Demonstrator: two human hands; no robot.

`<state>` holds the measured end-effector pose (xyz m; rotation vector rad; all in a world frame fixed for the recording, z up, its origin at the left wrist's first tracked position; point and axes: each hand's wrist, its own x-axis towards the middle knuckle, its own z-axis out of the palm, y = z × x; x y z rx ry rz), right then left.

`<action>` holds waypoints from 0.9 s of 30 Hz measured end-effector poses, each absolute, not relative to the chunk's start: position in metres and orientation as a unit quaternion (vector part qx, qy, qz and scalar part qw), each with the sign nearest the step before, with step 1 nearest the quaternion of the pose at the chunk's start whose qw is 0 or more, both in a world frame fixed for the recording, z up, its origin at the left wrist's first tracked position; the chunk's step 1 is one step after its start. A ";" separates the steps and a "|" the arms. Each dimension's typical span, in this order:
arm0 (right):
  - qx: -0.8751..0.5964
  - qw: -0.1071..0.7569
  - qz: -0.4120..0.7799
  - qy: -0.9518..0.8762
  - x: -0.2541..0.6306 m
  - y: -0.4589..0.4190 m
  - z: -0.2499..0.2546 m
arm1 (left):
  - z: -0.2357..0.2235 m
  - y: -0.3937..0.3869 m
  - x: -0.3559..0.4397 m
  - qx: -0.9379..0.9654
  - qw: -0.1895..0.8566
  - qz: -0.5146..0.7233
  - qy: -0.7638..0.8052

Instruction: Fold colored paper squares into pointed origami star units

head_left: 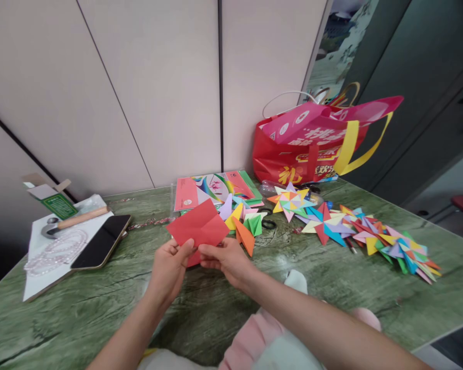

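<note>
A red sheet of paper, partly folded, is held up above the green marble table. My left hand pinches its lower left edge. My right hand pinches its lower right edge. Just beyond lie several small folded paper pieces in orange, yellow, green and lilac. Behind them sits a pack of coloured paper.
Several multicoloured folded paper stars stretch across the right of the table. A red shopping bag stands at the back against the wall. At the left lie a phone, a bead string, a wooden-handled tool and a small box. Black scissors lie mid-table.
</note>
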<state>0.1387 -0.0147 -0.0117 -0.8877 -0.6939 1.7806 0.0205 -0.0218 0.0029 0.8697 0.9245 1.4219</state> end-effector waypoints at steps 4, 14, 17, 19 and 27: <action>-0.375 0.508 0.717 -0.296 0.136 -0.017 -0.011 | 0.002 -0.024 0.022 0.396 0.568 0.593 0.411; -0.396 0.504 0.707 -0.300 0.141 -0.008 -0.013 | 0.003 -0.021 0.021 0.371 0.569 0.613 0.403; -0.402 0.522 0.694 -0.290 0.146 -0.004 -0.014 | 0.003 -0.019 0.020 0.367 0.571 0.622 0.390; -0.407 0.525 0.684 -0.302 0.149 -0.001 -0.015 | 0.004 -0.018 0.018 0.364 0.573 0.623 0.388; -0.457 0.617 0.564 -0.303 0.164 0.019 -0.022 | 0.006 -0.011 0.002 0.367 0.540 0.623 0.431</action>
